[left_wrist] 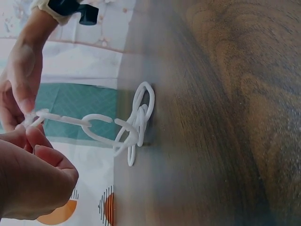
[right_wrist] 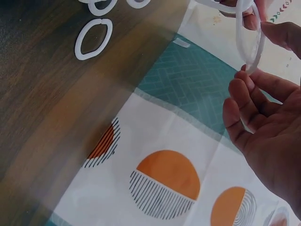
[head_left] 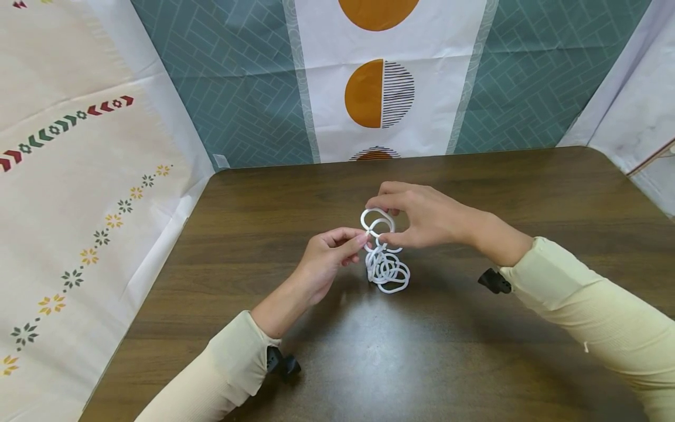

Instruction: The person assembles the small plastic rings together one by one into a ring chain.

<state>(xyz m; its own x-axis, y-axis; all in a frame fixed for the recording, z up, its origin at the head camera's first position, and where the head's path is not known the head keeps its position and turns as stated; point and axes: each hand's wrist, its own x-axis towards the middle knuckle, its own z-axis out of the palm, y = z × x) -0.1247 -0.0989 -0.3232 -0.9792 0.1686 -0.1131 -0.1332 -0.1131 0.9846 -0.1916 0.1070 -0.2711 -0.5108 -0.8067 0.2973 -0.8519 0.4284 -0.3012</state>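
Note:
A chain of white plastic links (head_left: 384,271) hangs from my hands, its lower links heaped on the table. My left hand (head_left: 328,258) pinches the chain near its upper end between thumb and forefinger. At the topmost link (right_wrist: 241,35), my right hand (head_left: 422,215) holds with forefinger and thumb spread across the loop; its other fingers are loosely bent. In the left wrist view, a stretch of links (left_wrist: 73,121) runs from the fingertips down to the heap. Fingers partly hide where the upper links meet.
The brown wooden table (head_left: 253,199) spreads around the chain. Patterned cloths hang behind it (head_left: 248,105) and at the left (head_left: 95,193). Black wrist devices sit at the left cuff (head_left: 282,363) and right cuff (head_left: 494,281).

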